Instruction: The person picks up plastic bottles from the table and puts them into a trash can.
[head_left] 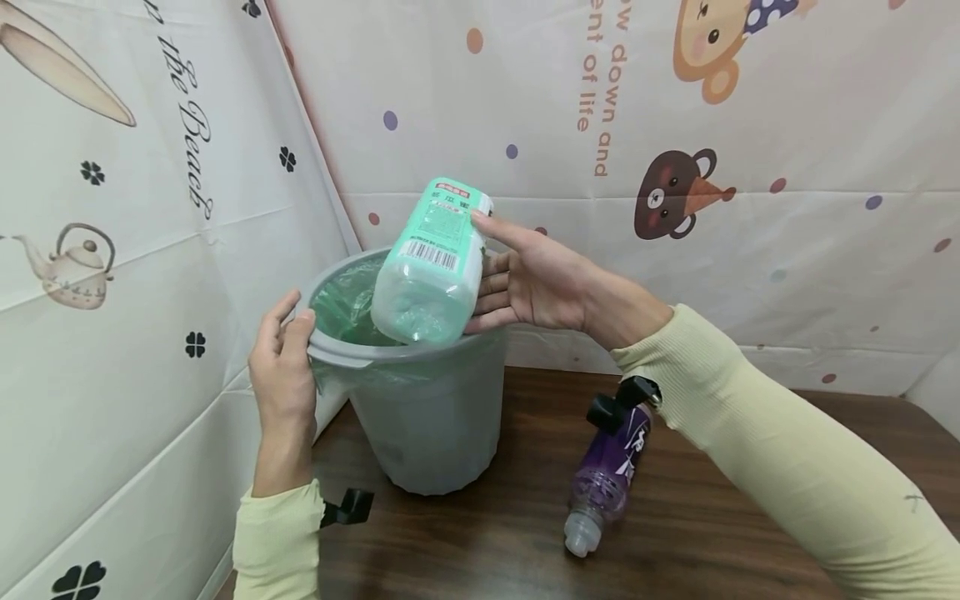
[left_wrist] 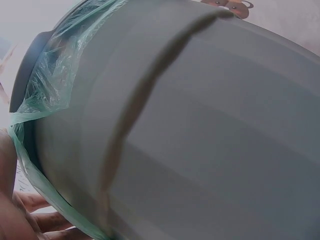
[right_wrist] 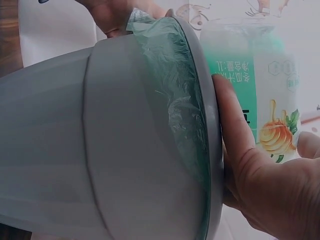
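Note:
A grey bin (head_left: 435, 417) lined with a green plastic bag (head_left: 341, 308) stands on the dark wooden table (head_left: 487, 542), in the corner. My left hand (head_left: 285, 350) pinches the bin's near left rim between thumb and fingers. My right hand (head_left: 517, 279) holds a pale green and white bottle (head_left: 431, 262) tilted over the bin's mouth, its base toward me, thumb on top and fingers along its side. The right wrist view shows the bottle (right_wrist: 255, 80) beside the rim of the bin (right_wrist: 100, 140), with my right hand (right_wrist: 260, 185) on it. The bin's wall (left_wrist: 200, 140) fills the left wrist view.
A purple bottle (head_left: 611, 467) lies on its side on the table right of the bin, under my right forearm. Printed cloth walls (head_left: 112, 250) close in the left and back. Bare tabletop shows at the front and right.

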